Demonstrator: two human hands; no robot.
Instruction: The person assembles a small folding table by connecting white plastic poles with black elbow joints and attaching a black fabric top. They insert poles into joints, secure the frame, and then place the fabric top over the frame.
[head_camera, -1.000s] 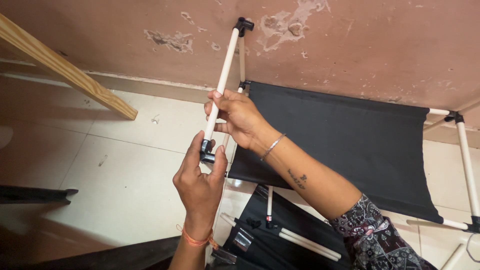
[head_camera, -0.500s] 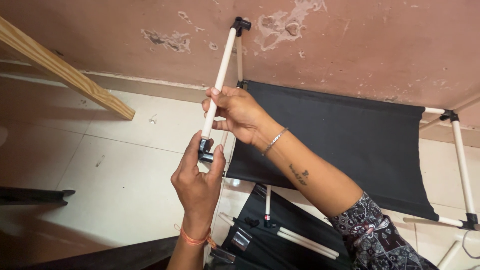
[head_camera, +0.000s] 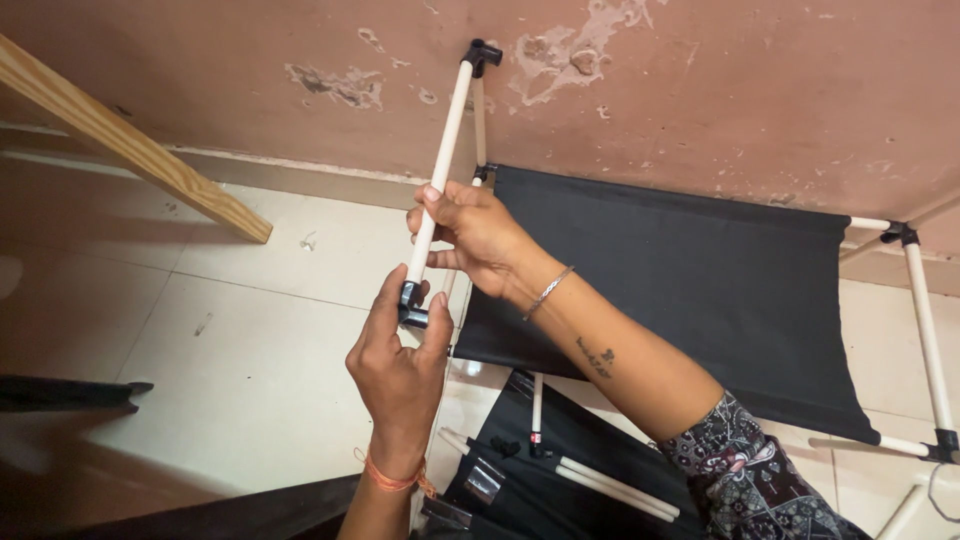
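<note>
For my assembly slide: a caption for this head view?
Left hand pinches black connector on white tube gripped by right hand.

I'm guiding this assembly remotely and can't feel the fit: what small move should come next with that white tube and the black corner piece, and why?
Probably press the black connector more firmly along the white tube while keeping the tube steady. The left hand pinches the connector at the tube's lower end, and the right hand grips the tube just above it. Whether it is fully seated cannot be seen.
</note>
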